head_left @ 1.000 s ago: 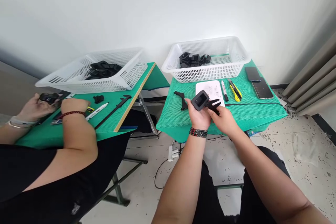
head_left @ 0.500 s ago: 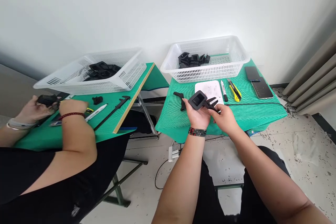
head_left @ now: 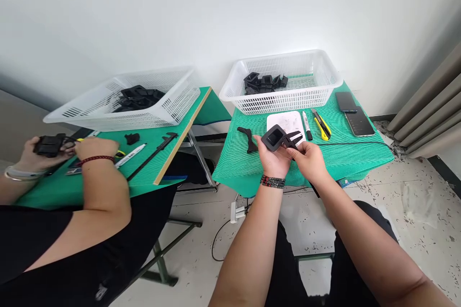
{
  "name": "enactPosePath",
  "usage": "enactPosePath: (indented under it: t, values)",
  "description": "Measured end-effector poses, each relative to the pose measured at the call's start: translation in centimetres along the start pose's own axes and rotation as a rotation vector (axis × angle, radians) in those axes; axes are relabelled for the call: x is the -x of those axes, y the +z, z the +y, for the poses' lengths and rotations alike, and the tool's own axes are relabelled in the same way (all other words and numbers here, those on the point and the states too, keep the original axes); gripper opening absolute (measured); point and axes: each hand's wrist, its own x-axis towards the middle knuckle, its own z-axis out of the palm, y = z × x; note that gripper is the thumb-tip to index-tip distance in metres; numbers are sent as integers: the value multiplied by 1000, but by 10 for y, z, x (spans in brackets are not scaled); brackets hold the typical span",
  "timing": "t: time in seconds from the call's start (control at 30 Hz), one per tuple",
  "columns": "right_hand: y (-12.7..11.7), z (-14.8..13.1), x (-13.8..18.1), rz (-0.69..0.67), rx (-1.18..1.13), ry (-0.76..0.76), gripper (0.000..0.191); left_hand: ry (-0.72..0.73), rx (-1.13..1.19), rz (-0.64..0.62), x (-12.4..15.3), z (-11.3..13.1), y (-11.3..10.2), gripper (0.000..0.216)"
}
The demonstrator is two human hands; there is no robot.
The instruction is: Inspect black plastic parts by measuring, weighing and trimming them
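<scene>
My left hand (head_left: 274, 164) is closed round a black plastic part with a square, hollowed frame (head_left: 273, 137), its opening facing up. My right hand (head_left: 309, 159) grips a black caliper (head_left: 293, 139) whose jaws lie at the right edge of that part. Whether the jaws touch the part I cannot tell. Part of the caliper's beam is hidden behind my right wrist. Left of my left hand, a curved black piece (head_left: 248, 138) rests on the green cloth (head_left: 234, 163). Behind both hands lies a white tray (head_left: 284, 119) with dark specks.
A white basket (head_left: 288, 98) of black parts stands at the back. A marker (head_left: 307, 125), a yellow utility knife (head_left: 321, 125) and two phones (head_left: 360, 121) lie to the right. At the left table (head_left: 180, 124), a co-worker's hands (head_left: 95, 147) handle a black part.
The caliper and the framed part have shifted slightly to the right in my hands, and the caliper's beam now shows below my right wrist. The co-worker's black part has turned and moved left.
</scene>
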Motion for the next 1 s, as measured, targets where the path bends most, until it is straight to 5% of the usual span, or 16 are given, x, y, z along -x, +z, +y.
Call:
enactPosePath:
  t: [0.3, 0.47, 0.7, 1.0]
  values:
    - [-3, -2, -3, -43, 6, -33, 30, 32, -2, -3, 0, -7, 1, 69]
    - [-3, -5, -2, -112, -213, 54, 34, -32, -37, -51, 2, -7, 1, 73]
    - [-8, -15, -6, -155, -311, 42, 44, -52, -83, -69, -5, 0, 0, 41]
    - [1, -17, 13, -538, -600, 183, 30, -171, -113, -178, -11, 18, -12, 59]
